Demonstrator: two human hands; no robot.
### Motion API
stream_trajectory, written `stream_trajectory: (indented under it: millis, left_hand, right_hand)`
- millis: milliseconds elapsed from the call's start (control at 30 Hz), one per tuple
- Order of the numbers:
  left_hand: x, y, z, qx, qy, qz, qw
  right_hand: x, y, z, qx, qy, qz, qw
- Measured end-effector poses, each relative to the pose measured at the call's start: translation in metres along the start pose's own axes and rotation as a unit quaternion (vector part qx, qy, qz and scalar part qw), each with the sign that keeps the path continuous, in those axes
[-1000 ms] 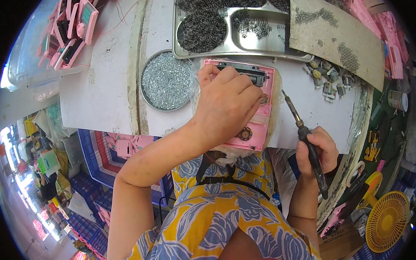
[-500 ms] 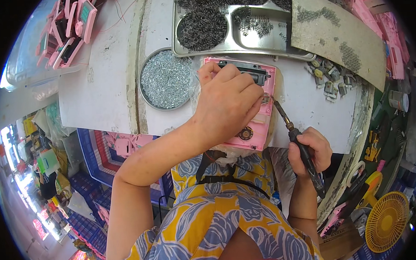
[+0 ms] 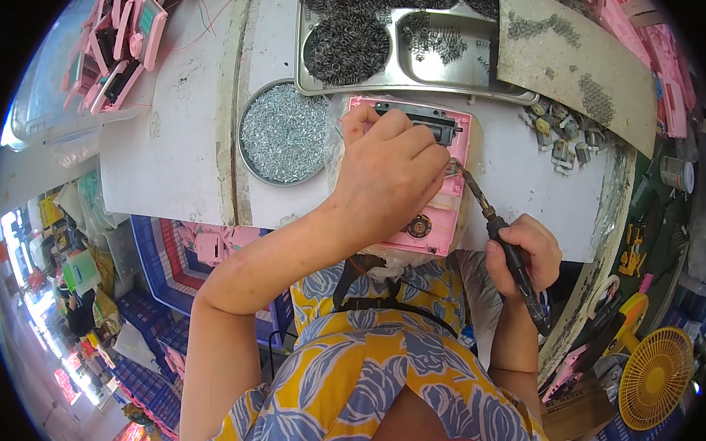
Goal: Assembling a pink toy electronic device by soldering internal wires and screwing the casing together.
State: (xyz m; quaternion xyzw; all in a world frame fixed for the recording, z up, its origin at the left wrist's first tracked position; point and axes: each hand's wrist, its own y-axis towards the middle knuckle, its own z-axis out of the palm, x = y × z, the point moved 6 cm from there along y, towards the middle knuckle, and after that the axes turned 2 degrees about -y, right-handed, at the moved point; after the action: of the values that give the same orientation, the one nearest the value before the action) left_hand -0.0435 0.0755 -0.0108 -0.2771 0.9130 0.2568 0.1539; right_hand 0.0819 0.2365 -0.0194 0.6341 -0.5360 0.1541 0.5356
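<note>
A pink plastic housing point(image 3: 439, 242) lies before me with its inside facing up. Set along its far end is a long black part point(image 3: 435, 125), and a small round speaker point(image 3: 419, 226) sits at the near end. My left hand point(image 3: 394, 171) lies over the housing with its fingers curled and closed together; whatever they pinch is hidden beneath them. In my right hand point(image 3: 537, 253) is a soldering iron point(image 3: 510, 253), gripped by its black handle. The iron's tip touches or nearly touches a small metal part point(image 3: 451, 169) at the housing's right side, beside my left fingertips.
A round dish of small screws point(image 3: 284, 133) stands left of the housing. Behind is a metal tray point(image 3: 449, 78) of dark springs, partly covered by a board point(image 3: 570, 61). Small motors point(image 3: 562, 144) lie at right. A blue crate point(image 3: 162, 268) and yellow fan point(image 3: 655, 377) sit lower down.
The view has shifted very slightly. Both hands, the soldering iron and the housing stay almost where they were, with the iron's tip still at the small metal part.
</note>
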Motion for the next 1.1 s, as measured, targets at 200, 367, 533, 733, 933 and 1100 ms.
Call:
stream_trajectory:
  millis: [200, 367, 533, 733, 933, 1100]
  left_hand:
    - [-0.001, 0.0, 0.002, -0.031, -0.001, 0.004, 1.0]
    - [-0.001, -0.001, 0.002, -0.029, 0.001, 0.004, 1.0]
    - [0.0, -0.001, 0.002, 0.003, 0.009, 0.003, 1.0]
    - [0.0, -0.001, 0.001, 0.004, 0.008, 0.002, 1.0]
    - [-0.001, 0.0, 0.001, 0.005, 0.008, 0.002, 1.0]
    - [-0.001, 0.0, 0.001, 0.006, 0.005, -0.002, 1.0]
  right_hand:
    - [0.003, 0.008, -0.001, 0.029, -0.006, -0.004, 1.0]
    - [-0.002, 0.005, -0.008, 0.056, 0.012, 0.073, 0.996]
    - [-0.009, -0.009, -0.014, -0.034, 0.08, 0.206, 0.975]
    - [-0.017, -0.025, -0.026, -0.092, 0.113, 0.23, 0.962]
    - [-0.013, -0.018, -0.027, -0.08, 0.094, 0.198, 0.972]
    - [-0.013, -0.019, -0.026, -0.076, 0.093, 0.186, 0.975]
